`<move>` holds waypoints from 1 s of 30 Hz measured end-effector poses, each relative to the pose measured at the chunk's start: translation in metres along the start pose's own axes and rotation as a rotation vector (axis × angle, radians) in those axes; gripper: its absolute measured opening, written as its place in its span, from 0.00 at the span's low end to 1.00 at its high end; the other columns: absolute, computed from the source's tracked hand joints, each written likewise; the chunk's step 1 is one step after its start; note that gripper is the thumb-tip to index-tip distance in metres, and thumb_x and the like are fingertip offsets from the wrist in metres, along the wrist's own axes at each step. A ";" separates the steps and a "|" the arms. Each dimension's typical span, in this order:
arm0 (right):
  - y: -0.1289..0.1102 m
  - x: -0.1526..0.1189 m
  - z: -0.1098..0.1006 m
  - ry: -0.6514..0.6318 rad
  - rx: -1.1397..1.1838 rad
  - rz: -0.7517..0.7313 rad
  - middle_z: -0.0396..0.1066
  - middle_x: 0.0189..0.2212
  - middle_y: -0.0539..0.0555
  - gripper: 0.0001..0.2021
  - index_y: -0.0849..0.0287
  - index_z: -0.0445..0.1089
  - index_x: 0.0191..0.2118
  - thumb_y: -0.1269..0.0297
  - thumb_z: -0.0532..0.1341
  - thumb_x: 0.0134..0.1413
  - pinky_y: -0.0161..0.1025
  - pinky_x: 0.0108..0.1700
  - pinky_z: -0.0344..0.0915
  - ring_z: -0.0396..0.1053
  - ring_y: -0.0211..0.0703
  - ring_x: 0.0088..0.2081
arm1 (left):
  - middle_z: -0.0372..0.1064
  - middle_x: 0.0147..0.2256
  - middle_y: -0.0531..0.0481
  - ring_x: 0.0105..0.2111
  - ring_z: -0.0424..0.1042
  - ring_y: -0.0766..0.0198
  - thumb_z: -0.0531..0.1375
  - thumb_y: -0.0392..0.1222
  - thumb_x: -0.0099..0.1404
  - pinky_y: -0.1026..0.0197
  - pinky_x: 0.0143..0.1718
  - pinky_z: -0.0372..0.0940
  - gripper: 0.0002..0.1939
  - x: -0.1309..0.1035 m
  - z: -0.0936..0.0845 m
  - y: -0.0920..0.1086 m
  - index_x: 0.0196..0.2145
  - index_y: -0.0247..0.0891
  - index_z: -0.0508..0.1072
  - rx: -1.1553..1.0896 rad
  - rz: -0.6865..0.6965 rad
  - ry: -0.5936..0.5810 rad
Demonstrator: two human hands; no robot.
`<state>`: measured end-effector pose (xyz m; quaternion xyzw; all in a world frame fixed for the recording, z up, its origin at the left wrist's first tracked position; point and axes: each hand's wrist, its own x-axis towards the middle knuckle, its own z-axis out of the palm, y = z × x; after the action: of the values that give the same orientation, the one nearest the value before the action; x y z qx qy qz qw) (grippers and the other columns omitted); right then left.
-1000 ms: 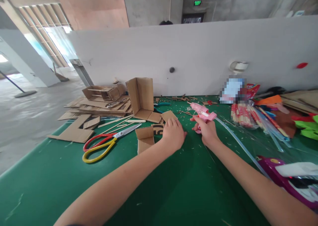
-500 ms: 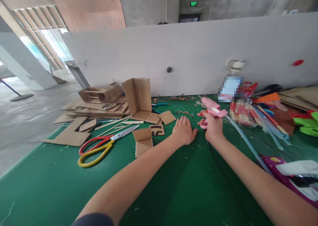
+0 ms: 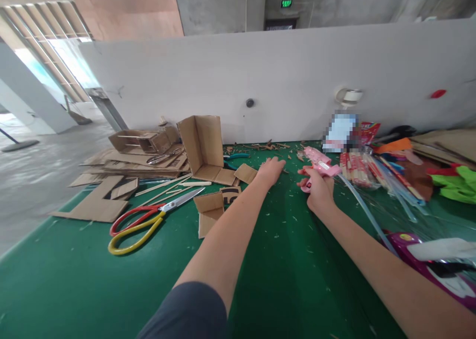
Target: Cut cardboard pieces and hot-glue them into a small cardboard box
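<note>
My left hand (image 3: pixel 271 170) is at the far part of the table, its fingers bent down and closed around a thin wooden stick (image 3: pixel 285 170). Only a short end of that stick shows beside the fingers. My right hand (image 3: pixel 319 189) grips a pink hot glue gun (image 3: pixel 316 159), its nozzle pointing away to the left; a clear glue stick (image 3: pixel 362 202) trails from its back. Left of my left hand stand a folded cardboard corner piece (image 3: pixel 204 148) and a small square of cardboard (image 3: pixel 245 172). A smaller folded cardboard piece (image 3: pixel 208 212) lies nearer, partly behind my left forearm.
Red-and-yellow-handled scissors (image 3: pixel 148 225) and thin wooden strips (image 3: pixel 163 190) lie left, before stacked cardboard (image 3: pixel 111 170). Teal-handled pliers (image 3: pixel 238 156) sit behind. On the right are a phone (image 3: pixel 339 133), bundled sticks (image 3: pixel 359 168) and a purple-and-white device (image 3: pixel 427 264). A white partition (image 3: pixel 204 76) bounds the back.
My left hand has moved forward from lying flat on the table, and its fingers have bent over the thin stick. The glue gun stays in my right hand. The view has shifted slightly right.
</note>
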<state>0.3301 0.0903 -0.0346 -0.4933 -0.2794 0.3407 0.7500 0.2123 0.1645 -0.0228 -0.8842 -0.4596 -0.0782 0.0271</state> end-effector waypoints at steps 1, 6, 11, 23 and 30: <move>0.000 0.000 0.000 -0.002 -0.002 0.001 0.72 0.21 0.47 0.07 0.60 0.70 0.26 0.65 0.65 0.35 0.31 0.14 0.60 0.61 0.30 0.13 | 0.62 0.49 0.44 0.50 0.64 0.58 0.48 0.28 0.66 0.59 0.44 0.64 0.18 -0.002 -0.002 -0.001 0.50 0.42 0.65 0.018 0.028 0.004; 0.002 0.000 0.000 -0.032 -0.019 -0.003 0.72 0.21 0.47 0.07 0.60 0.70 0.26 0.65 0.65 0.35 0.31 0.14 0.60 0.61 0.30 0.13 | 0.60 0.52 0.39 0.48 0.66 0.55 0.49 0.27 0.65 0.57 0.41 0.64 0.21 -0.002 -0.008 -0.007 0.54 0.39 0.60 0.112 0.100 0.017; 0.003 0.000 -0.001 -0.079 -0.034 0.002 0.72 0.21 0.48 0.09 0.61 0.70 0.27 0.65 0.65 0.35 0.31 0.15 0.60 0.61 0.31 0.13 | 0.70 0.43 0.41 0.46 0.68 0.53 0.53 0.31 0.65 0.52 0.46 0.59 0.15 0.006 -0.014 -0.007 0.49 0.36 0.67 0.190 0.162 -0.005; 0.003 -0.003 0.001 -0.112 -0.086 0.003 0.72 0.21 0.47 0.09 0.60 0.70 0.27 0.64 0.66 0.36 0.32 0.15 0.59 0.61 0.31 0.14 | 0.68 0.47 0.36 0.38 0.73 0.56 0.50 0.28 0.63 0.57 0.36 0.63 0.16 -0.039 -0.109 -0.023 0.45 0.32 0.72 0.255 0.109 0.093; 0.004 -0.009 0.005 -0.171 -0.195 -0.045 0.72 0.23 0.49 0.10 0.61 0.71 0.28 0.61 0.66 0.38 0.32 0.17 0.59 0.61 0.31 0.15 | 0.74 0.37 0.51 0.34 0.70 0.65 0.52 0.45 0.61 0.66 0.35 0.61 0.15 -0.182 -0.167 -0.119 0.41 0.38 0.74 0.039 -0.154 -0.087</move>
<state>0.3199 0.0874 -0.0375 -0.5265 -0.3853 0.3358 0.6794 -0.0064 0.0662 0.1093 -0.8481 -0.5285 -0.0327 0.0184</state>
